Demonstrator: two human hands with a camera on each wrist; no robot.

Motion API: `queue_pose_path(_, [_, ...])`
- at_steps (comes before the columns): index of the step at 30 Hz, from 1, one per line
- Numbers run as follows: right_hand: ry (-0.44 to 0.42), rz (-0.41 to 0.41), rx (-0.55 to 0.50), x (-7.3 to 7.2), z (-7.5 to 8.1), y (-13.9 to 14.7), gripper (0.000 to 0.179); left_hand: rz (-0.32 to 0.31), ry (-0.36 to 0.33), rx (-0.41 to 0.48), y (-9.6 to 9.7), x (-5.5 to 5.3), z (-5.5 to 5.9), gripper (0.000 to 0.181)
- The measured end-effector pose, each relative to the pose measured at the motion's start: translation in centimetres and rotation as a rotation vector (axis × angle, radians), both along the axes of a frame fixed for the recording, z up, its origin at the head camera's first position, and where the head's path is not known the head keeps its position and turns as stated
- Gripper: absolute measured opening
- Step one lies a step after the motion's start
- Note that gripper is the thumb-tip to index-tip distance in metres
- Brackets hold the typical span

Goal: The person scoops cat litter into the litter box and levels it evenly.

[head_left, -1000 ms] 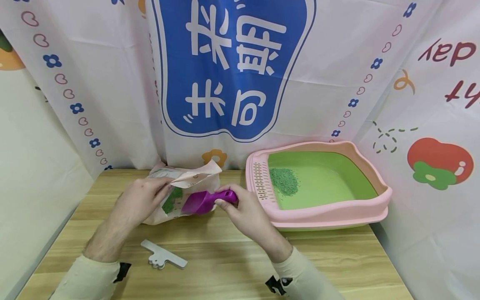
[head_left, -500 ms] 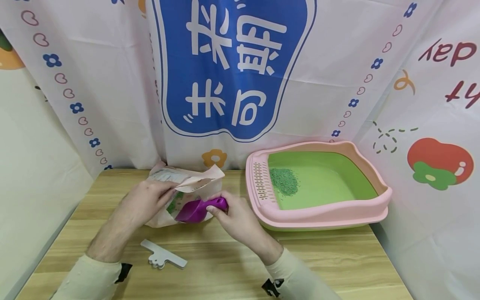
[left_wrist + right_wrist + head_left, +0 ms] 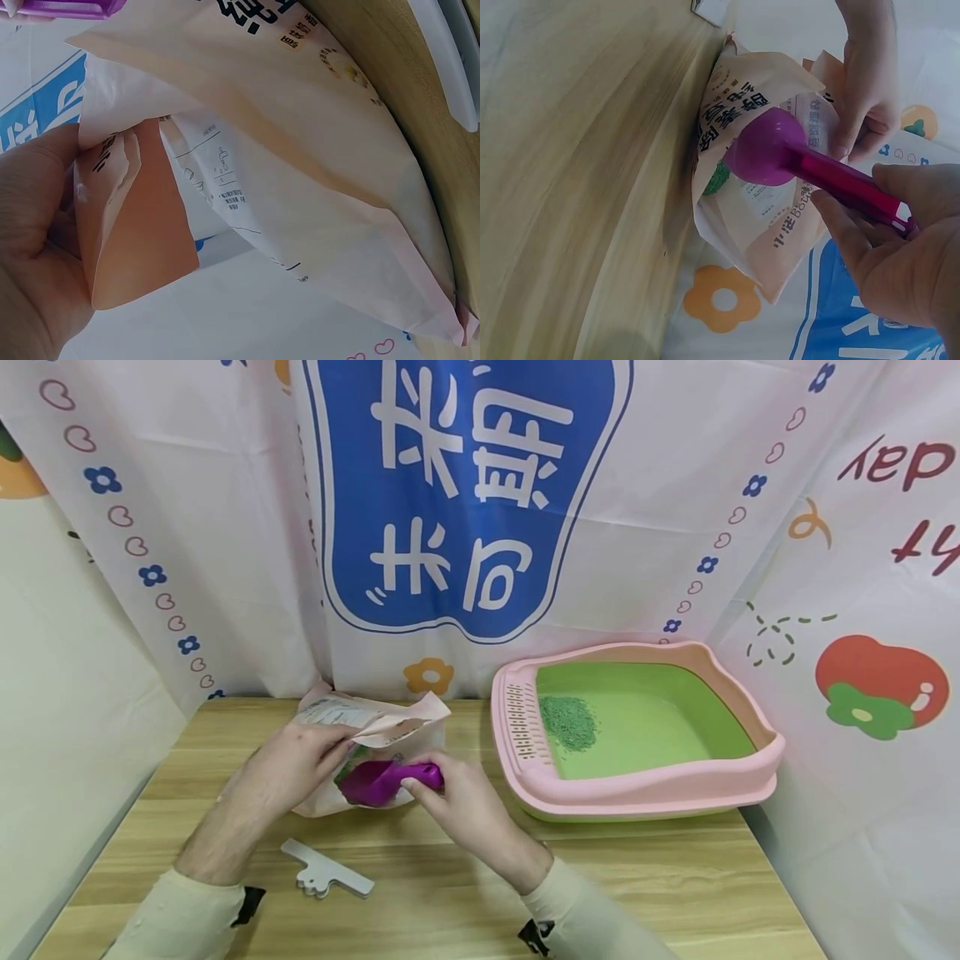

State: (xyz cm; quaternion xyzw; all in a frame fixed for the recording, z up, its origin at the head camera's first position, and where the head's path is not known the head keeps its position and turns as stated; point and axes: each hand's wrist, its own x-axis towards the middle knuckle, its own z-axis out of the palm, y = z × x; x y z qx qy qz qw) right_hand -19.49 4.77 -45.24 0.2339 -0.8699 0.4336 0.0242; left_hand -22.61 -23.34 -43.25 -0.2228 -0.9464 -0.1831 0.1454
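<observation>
A pale pink printed bag (image 3: 431,727) of green pellets lies on the table with its mouth facing right. My left hand (image 3: 303,760) pinches the upper edge of that mouth, and the left wrist view shows the folded flap between thumb and fingers. By its handle, my right hand (image 3: 465,797) grips a purple scoop (image 3: 375,782). The scoop's bowl is inside the bag's mouth, close to the green pellets (image 3: 717,180) in the right wrist view. How much the bowl carries is hidden.
To the right stands a pink-rimmed green litter box (image 3: 660,793) with a small heap of green pellets (image 3: 570,723) at its left side. A grey bag clip (image 3: 330,870) lies on the wooden table (image 3: 435,893) in front of the bag. A printed cloth hangs behind.
My right hand has moved left and slightly down, taking the scoop deeper into the bag's mouth. The left hand has shifted slightly right, with the bag's flap still in its grip.
</observation>
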Motion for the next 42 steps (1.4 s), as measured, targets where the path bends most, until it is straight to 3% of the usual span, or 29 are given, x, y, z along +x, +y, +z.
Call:
queue_pose_path(7, [0.005,-0.04,0.039,-0.3,0.0,-1.1,0.025,0.008,-0.007,0.023,0.0,0.0,0.1,0.022])
queue_pose_path(17, [0.008,-0.079,0.093,-1.0,-0.7,-2.6,0.028,-0.005,0.043,0.05,0.1,-0.3,0.4,0.019])
queue_pose_path(28, [-0.017,0.001,0.139,-2.4,-3.1,-4.8,0.019,-0.017,0.052,0.079,0.4,-0.5,0.5,0.017])
queue_pose_path(35, [-0.02,0.021,0.12,-3.4,-3.1,-5.6,0.022,-0.031,0.091,0.077,0.8,-0.6,0.4,0.014])
queue_pose_path(42, [-0.061,0.062,0.103,-4.5,-3.8,-5.6,0.02,-0.013,0.071,0.078,0.8,-0.7,0.4,0.016])
